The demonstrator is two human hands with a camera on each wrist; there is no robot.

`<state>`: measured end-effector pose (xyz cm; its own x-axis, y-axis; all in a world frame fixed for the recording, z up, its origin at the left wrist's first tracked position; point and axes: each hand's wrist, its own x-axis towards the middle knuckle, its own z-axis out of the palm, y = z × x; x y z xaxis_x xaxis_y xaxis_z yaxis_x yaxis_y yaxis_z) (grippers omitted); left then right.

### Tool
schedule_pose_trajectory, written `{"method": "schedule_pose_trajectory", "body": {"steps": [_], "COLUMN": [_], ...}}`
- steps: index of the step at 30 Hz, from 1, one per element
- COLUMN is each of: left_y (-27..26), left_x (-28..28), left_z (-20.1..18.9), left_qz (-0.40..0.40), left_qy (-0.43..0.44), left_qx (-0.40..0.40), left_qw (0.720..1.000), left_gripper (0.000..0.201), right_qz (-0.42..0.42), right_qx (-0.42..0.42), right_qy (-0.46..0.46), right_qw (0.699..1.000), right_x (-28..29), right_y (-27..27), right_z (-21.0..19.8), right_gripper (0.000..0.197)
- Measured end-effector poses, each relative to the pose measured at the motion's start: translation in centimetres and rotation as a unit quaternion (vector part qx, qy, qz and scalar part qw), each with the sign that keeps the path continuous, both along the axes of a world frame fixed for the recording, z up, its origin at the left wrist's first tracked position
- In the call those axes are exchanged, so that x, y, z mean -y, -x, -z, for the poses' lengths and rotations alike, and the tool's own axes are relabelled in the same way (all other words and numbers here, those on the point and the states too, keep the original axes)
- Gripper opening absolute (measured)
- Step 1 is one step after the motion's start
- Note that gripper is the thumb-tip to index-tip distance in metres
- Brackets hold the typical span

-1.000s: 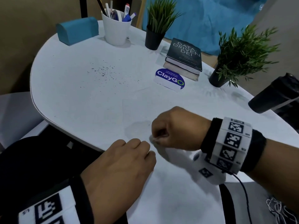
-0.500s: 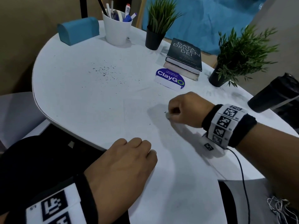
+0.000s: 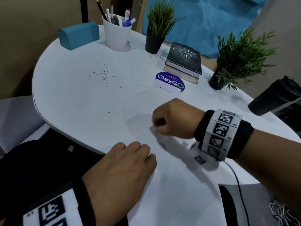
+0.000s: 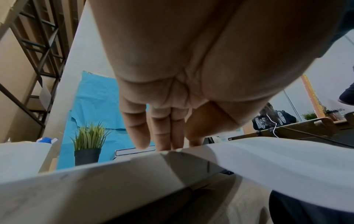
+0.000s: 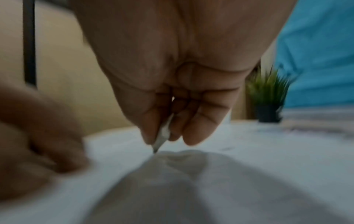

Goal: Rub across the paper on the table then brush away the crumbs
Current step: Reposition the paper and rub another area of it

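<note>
A white sheet of paper (image 3: 171,185) lies on the round white table (image 3: 68,98), reaching over its near edge. My right hand (image 3: 154,128) pinches a small white eraser (image 3: 152,129) between thumb and fingers, with its darkened tip down on the paper; the right wrist view shows the eraser (image 5: 162,134) touching the sheet, blurred by motion. My left hand (image 3: 143,154) rests on the near part of the paper by the table edge, its fingers (image 4: 141,133) fairly straight and pressing on the paper (image 4: 268,159). Dark eraser crumbs (image 3: 104,75) lie scattered on the table's far left.
At the back stand a teal box (image 3: 78,36), a white pen cup (image 3: 116,35), a potted plant (image 3: 154,39) and stacked books (image 3: 184,62). A ClayGo sign (image 3: 170,81), a second plant (image 3: 218,82) and a black tumbler (image 3: 273,98) sit to the right.
My right hand, still pinching the eraser, slid away across the paper and has come back toward me and left. The left hand has stayed in place.
</note>
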<state>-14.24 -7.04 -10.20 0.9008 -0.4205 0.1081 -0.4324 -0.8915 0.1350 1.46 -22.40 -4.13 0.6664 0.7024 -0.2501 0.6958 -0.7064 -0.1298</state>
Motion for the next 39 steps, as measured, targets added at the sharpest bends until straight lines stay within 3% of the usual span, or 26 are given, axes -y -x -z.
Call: {"method": "schedule_pose_trajectory", "body": {"steps": [3, 6, 8, 12, 16, 20, 25, 27, 30, 33, 37, 39], "left_y": [0.0, -0.1, -0.1, -0.1, -0.2, -0.2, -0.2, -0.3, -0.2, -0.2, -0.5, -0.5], "left_x": [0.1, 0.2, 0.1, 0.0, 0.1, 0.2, 1.0, 1.3, 1.9, 2.0, 1.8, 1.8], "left_z": [0.1, -0.3, -0.3, -0.2, -0.4, -0.7, -0.7, -0.9, -0.6, -0.2, 0.1, 0.2], "left_qz": [-0.001, -0.005, -0.002, -0.004, -0.002, 0.003, -0.002, -0.003, 0.011, 0.026, 0.040, 0.041], "left_qy": [-0.004, 0.000, -0.004, 0.002, 0.007, 0.012, 0.003, -0.002, 0.015, 0.022, 0.009, 0.011], "left_qx": [0.008, 0.007, 0.012, 0.008, 0.017, 0.016, 0.025, 0.026, -0.004, -0.027, -0.040, -0.037], "left_qw": [1.000, 1.000, 1.000, 1.000, 1.000, 1.000, 1.000, 1.000, 1.000, 0.999, 0.998, 0.998], "left_gripper": [0.079, 0.076, 0.078, 0.081, 0.072, 0.054, 0.072, 0.077, 0.058, 0.055, 0.072, 0.075], "right_qz": [0.026, 0.087, 0.065, 0.002, 0.095, 0.096, 0.108, 0.090, 0.011, -0.040, 0.070, 0.064], "right_qx": [-0.050, 0.021, 0.042, -0.045, -0.003, 0.022, 0.016, 0.007, -0.022, -0.036, 0.028, 0.059], "right_qy": [-0.015, -0.009, 0.001, 0.003, -0.012, 0.004, -0.041, -0.072, -0.078, -0.041, -0.012, 0.010], "right_qw": [0.998, 0.996, 0.997, 0.999, 0.995, 0.995, 0.993, 0.993, 0.997, 0.998, 0.997, 0.996], "right_x": [0.0, 1.3, 1.1, 0.3, 2.2, 2.1, 3.2, 3.4, 2.8, 2.5, 4.3, 4.4], "right_y": [-0.5, -3.7, -3.1, 0.4, -2.7, -3.1, -1.4, -0.1, 2.5, 3.0, -1.8, -2.2], "right_z": [0.2, 0.1, -0.2, -0.1, 0.1, 0.2, -0.5, -0.8, -0.8, -0.3, -0.4, -0.5], "right_gripper": [0.014, 0.020, 0.025, 0.011, 0.012, 0.014, 0.012, 0.008, 0.005, 0.008, 0.017, 0.017]}}
